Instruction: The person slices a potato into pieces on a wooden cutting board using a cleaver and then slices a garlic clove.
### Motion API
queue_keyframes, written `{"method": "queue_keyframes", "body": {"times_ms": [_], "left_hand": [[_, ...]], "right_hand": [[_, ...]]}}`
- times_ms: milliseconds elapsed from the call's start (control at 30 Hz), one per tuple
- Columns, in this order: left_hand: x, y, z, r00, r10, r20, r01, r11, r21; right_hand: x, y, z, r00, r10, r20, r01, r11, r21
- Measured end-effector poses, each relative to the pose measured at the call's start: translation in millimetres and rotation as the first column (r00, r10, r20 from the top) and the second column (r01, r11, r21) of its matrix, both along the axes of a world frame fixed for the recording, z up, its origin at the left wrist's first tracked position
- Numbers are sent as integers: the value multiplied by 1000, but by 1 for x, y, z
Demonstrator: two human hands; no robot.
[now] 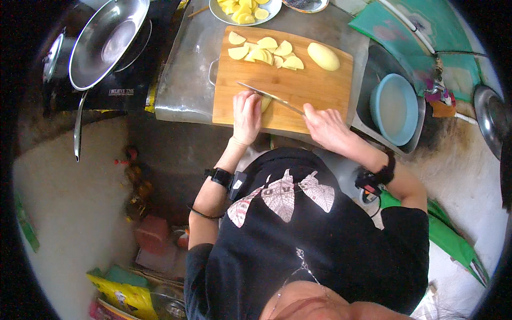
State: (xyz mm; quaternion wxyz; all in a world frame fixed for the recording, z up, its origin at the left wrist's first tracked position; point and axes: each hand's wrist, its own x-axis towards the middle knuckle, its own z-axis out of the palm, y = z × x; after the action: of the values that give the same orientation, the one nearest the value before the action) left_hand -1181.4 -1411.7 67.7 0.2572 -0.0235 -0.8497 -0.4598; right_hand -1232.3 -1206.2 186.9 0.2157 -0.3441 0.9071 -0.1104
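Observation:
A kitchen knife point(276, 99) is held by its handle in my right hand point(323, 122), its blade reaching left over the wooden cutting board point(292, 88). Under my left hand point(247, 114), close to the board's front edge, a piece of peeled potato point(265, 105) is held down; the blade lies at its far side. Potato slices point(260, 55) are scattered over the back of the board. One whole peeled potato point(323, 57) rests at the back right of the board. Behind it stands a plate point(271, 15) heaped with more slices.
To the left, a steel pan point(96, 52) sits tilted on a black cooktop point(136, 88). A sink point(368, 80) at the right holds a blue basin point(380, 120) with cloudy water. A second bowl point(310, 8) is at the back, and a dark pan point(490, 118) is far right.

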Motion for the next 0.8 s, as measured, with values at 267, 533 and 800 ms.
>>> {"method": "queue_keyframes", "body": {"times_ms": [267, 533, 800], "left_hand": [[2, 0, -3, 999, 38, 3, -38, 999, 25], [2, 1, -4, 999, 44, -11, -44, 999, 18], [8, -5, -2, 999, 28, 26, -29, 999, 29]], "right_hand": [[-14, -10, 14, 998, -54, 26, 56, 997, -61], [-1, -6, 0, 1000, 11, 15, -11, 1000, 9], [-15, -14, 10, 999, -38, 16, 39, 996, -81]]}}
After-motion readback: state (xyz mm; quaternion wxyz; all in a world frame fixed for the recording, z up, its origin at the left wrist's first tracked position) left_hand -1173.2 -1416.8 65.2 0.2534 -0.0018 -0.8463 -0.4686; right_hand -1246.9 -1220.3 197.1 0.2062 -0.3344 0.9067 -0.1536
